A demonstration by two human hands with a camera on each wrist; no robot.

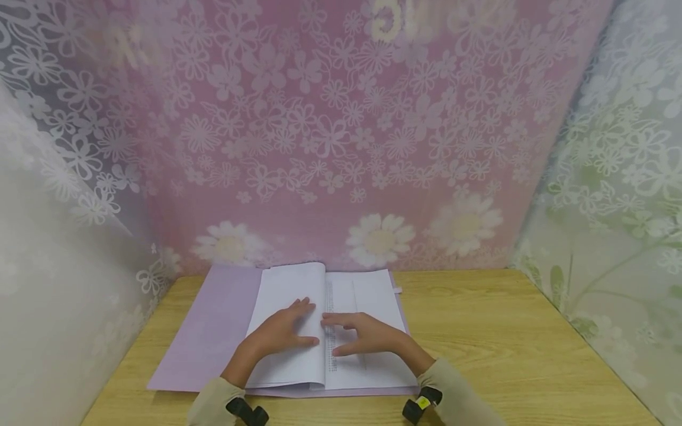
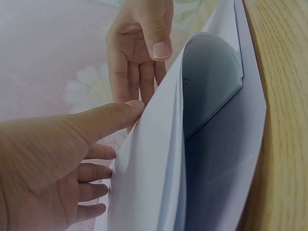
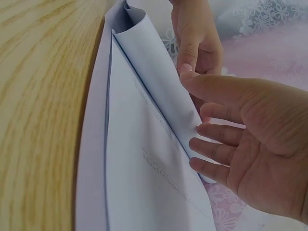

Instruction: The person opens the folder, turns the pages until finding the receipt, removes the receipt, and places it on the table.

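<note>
White paper sheets lie in a purple folder spread open on the table. The left-hand sheets bulge into a rounded fold along the middle, seen from its end as a paper loop in the left wrist view. My left hand rests on these folded sheets, thumb and fingers spread. My right hand is over the right-hand page, which bears a narrow column of small print. Its fingertips reach to the fold, fingers fairly straight. Neither hand pinches a sheet.
The wooden table extends to the right of the folder. A pink flowered curtain stands behind it, with pale flowered sheets at both sides. A small white tab sticks out at the folder's right edge. Black straps circle both wrists.
</note>
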